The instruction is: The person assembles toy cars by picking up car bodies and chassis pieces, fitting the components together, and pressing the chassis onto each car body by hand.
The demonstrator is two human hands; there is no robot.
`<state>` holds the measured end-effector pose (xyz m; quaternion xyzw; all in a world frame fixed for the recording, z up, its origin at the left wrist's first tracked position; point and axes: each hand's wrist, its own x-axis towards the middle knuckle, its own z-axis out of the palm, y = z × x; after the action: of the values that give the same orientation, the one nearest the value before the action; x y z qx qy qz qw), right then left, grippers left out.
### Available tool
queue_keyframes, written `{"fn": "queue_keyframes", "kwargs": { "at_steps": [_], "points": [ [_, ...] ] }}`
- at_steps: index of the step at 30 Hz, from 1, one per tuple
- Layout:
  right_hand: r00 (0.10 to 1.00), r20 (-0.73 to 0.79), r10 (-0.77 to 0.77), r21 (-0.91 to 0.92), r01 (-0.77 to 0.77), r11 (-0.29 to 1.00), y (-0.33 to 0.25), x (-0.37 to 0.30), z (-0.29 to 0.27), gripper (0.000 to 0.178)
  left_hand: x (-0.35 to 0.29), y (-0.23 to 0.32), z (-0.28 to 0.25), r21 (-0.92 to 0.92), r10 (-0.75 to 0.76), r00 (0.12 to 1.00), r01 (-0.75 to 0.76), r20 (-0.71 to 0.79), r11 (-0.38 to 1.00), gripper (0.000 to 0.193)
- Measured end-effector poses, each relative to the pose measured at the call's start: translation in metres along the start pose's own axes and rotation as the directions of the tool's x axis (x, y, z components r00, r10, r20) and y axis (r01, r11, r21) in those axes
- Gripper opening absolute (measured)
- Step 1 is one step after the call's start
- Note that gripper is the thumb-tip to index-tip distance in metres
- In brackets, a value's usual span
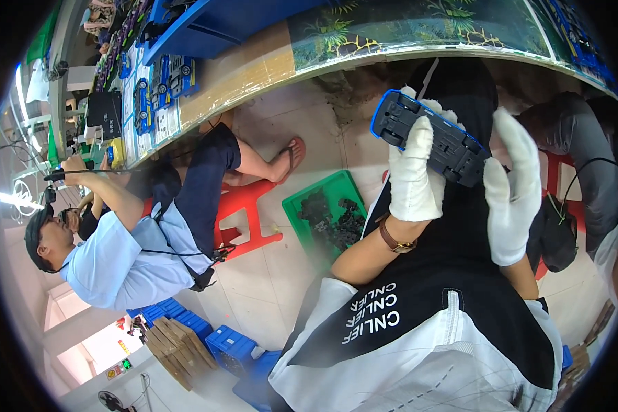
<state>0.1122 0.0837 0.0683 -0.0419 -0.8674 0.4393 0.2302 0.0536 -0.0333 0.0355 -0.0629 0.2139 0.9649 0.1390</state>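
A toy car (450, 145) with a black underside and a blue body edge is gripped in my left hand (417, 182), underside facing up. White gloves cover both hands, and a watch circles my left wrist. The thumb of that hand lies across the black chassis, while its other fingers are mostly hidden beneath the car. Close to the car's right end, my right hand (513, 196) is open, with thumb and fingers apart and nothing in it. Whether its thumb touches the car I cannot tell.
On the floor to the left sits a green tray (302, 230) of black parts beside a red stool (247, 216). A long table (244, 86) runs ahead, carrying several blue toy cars (161, 82). A co-worker in a light blue shirt (127, 254) sits at left.
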Motion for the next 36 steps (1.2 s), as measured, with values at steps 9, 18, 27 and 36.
{"fn": "queue_keyframes", "kwargs": {
  "at_steps": [9,18,27,36],
  "points": [
    [0.775,0.414,0.477,0.601,-0.626,0.497,-0.005,-0.006,0.01,0.062,-0.004,-0.002,-0.003,0.036,-0.008,1.0,0.008,0.007,0.999,0.055],
    [0.828,0.378,0.414,0.624,-0.558,0.547,-0.001,-0.012,0.01,0.059,-0.006,-0.001,0.001,0.055,-0.007,0.999,0.004,0.054,0.998,0.054],
    [0.904,0.268,0.333,0.642,-0.425,0.638,0.007,-0.015,0.015,0.054,-0.008,0.0,-0.003,0.182,-0.027,0.998,0.017,0.049,0.983,0.056],
    [0.996,0.062,0.071,0.311,-0.087,0.946,0.015,-0.018,0.006,0.038,-0.008,-0.001,-0.01,0.211,-0.095,0.989,0.069,0.114,0.975,0.058]
  ]
}}
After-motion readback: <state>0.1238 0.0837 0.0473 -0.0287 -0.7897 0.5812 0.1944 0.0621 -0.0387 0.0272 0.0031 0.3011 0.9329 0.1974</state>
